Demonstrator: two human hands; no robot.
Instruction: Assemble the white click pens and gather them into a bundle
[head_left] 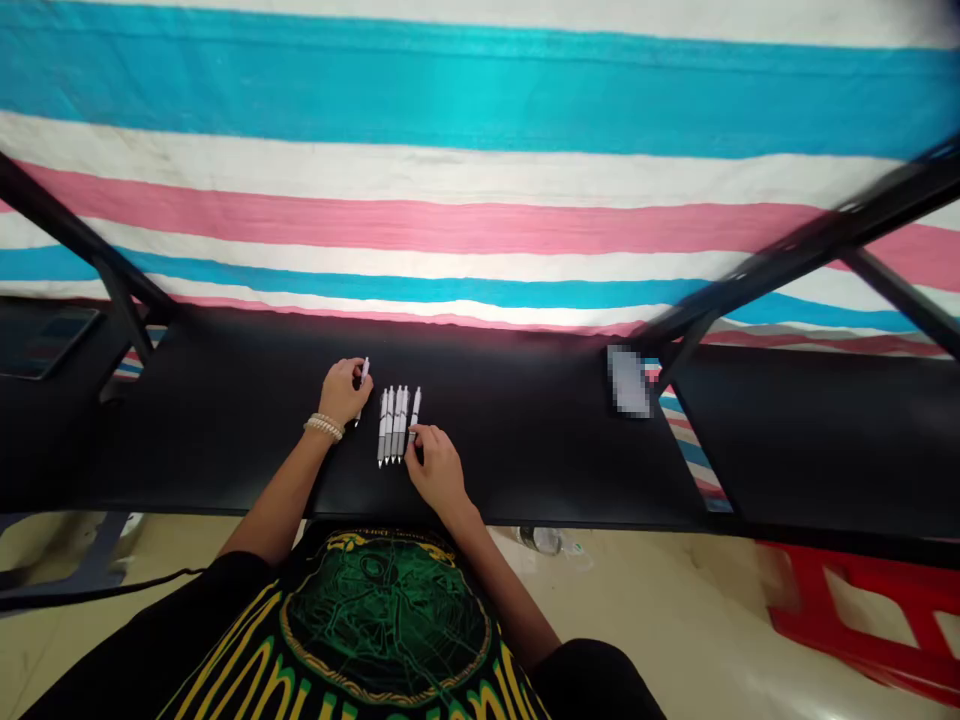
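Observation:
My left hand (pixel 345 392) is shut on a white retractable pen (pixel 363 385), which stands nearly upright with its lower part hidden by my fingers. A bead bracelet (pixel 324 427) circles that wrist. Several white pens with grey tips (pixel 394 425) lie side by side on the black table (pixel 225 430), pointing towards me. My right hand (pixel 435 470) sits just right of this row, its fingertips closed on the lower end of the rightmost pen (pixel 415 410).
A blurred pale rectangular object (pixel 628 381) lies on the table's far right. Black metal frame bars (pixel 810 245) cross above it, against a blue, white and pink striped tarpaulin (pixel 450 90). Below the table's front edge are a plastic bottle (pixel 540 540) and a red plastic stool (pixel 847 610).

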